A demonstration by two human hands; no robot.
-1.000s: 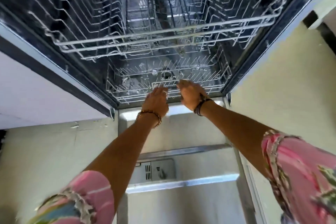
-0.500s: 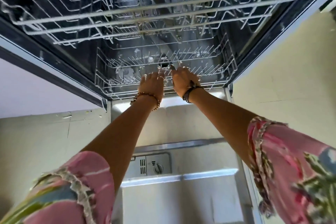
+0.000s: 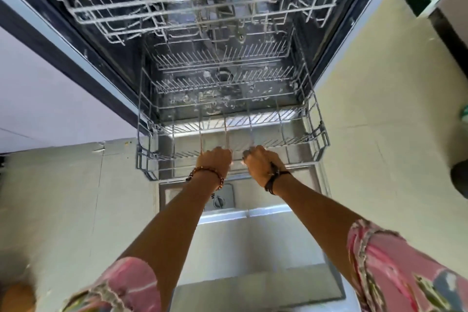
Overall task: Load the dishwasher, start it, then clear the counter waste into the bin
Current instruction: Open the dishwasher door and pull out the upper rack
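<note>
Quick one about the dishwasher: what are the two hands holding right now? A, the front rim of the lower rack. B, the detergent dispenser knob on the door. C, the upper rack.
A: the left hand and right hand both curl over the front rim of the empty lower rack, which sits partly out over the open door.

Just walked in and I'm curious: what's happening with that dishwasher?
A person is at the open dishwasher with both hands on the lower rack. The left hand and right hand grip its front edge, and the rack sits partly out over the lowered door. Both it and the upper rack hold no dishes, so loading hasn't begun.
</note>
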